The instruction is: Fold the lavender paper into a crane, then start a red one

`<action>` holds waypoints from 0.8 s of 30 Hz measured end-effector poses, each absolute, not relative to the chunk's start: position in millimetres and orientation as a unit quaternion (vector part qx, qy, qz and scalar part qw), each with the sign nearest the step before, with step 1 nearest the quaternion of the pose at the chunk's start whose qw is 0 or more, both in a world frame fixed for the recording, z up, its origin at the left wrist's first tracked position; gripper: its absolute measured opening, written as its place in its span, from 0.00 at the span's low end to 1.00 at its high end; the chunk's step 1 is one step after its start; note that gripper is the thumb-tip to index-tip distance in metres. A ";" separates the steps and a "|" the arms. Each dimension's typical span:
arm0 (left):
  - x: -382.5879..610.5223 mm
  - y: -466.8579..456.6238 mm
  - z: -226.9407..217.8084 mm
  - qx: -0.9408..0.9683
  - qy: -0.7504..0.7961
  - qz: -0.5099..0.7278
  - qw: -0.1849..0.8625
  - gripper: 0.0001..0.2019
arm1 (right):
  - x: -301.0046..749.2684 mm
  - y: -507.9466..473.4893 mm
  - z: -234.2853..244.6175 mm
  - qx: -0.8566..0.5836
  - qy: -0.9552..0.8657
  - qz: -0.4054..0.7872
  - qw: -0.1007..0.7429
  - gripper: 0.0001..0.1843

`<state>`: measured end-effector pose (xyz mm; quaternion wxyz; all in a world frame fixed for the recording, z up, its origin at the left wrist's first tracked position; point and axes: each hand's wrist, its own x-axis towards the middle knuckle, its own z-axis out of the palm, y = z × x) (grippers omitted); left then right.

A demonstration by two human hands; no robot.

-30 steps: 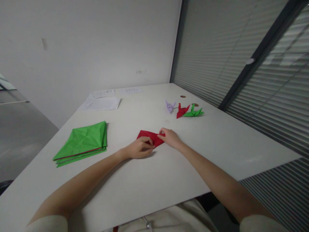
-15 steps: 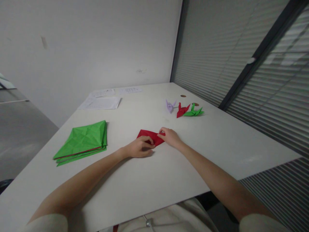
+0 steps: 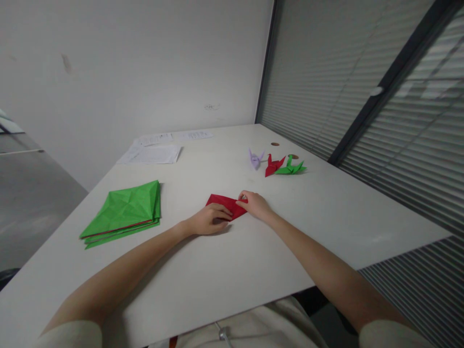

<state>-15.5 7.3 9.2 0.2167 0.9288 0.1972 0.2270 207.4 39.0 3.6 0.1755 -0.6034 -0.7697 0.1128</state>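
Observation:
A small folded piece of red origami paper (image 3: 220,199) lies on the table in front of me. My left hand (image 3: 209,218) rests over its near left part, fingers bent and pressing on the paper, with the thumb apart on the table side. At the paper's right corner, my right hand (image 3: 253,203) is closed in a pinch, thumb and index finger on the red edge. Parts of the folds are hidden under my left fingers.
To the left lies a stack of creased green paper sheets (image 3: 126,208). Beyond my right hand stand three paper cranes: purple (image 3: 255,159), red (image 3: 274,166) and green (image 3: 291,167). Printed papers (image 3: 155,153) lie at the table's back left. Window blinds (image 3: 308,82) flank the right side.
My left fingers have shifted slightly up over the red paper, and its thumb has drawn nearer to them. My right hand keeps its pinch at the corner.

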 end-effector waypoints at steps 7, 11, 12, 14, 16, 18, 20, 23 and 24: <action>-17.1 18.2 -6.0 0.879 0.246 0.269 0.308 0.21 | 207.1 38.4 3.8 -0.598 -0.775 0.107 0.176 0.08; -18.0 21.8 -7.1 0.900 0.195 0.261 0.289 0.24 | 207.3 38.5 4.0 -0.599 -0.774 0.107 0.174 0.09; -17.6 21.3 -6.3 0.907 0.186 0.257 0.277 0.24 | 207.2 38.6 4.1 -0.601 -0.773 0.107 0.172 0.09; -16.6 19.2 -4.1 0.920 0.181 0.248 0.245 0.21 | 207.1 38.7 4.4 -0.604 -0.771 0.109 0.168 0.09; -15.7 16.4 -1.6 0.929 0.184 0.239 0.216 0.19 | 207.2 38.5 4.8 -0.604 -0.772 0.109 0.166 0.09; -15.0 14.0 0.7 0.935 0.185 0.229 0.198 0.17 | 207.3 38.3 5.0 -0.602 -0.773 0.110 0.166 0.09; -14.8 12.2 2.6 0.939 0.187 0.219 0.186 0.17 | 207.4 38.1 5.1 -0.602 -0.773 0.111 0.167 0.09; -14.8 10.8 3.5 0.944 0.194 0.208 0.168 0.16 | 207.3 38.3 4.8 -0.600 -0.774 0.110 0.170 0.08; -14.9 10.5 3.3 0.944 0.196 0.207 0.164 0.15 | 207.2 38.5 4.8 -0.600 -0.774 0.110 0.170 0.08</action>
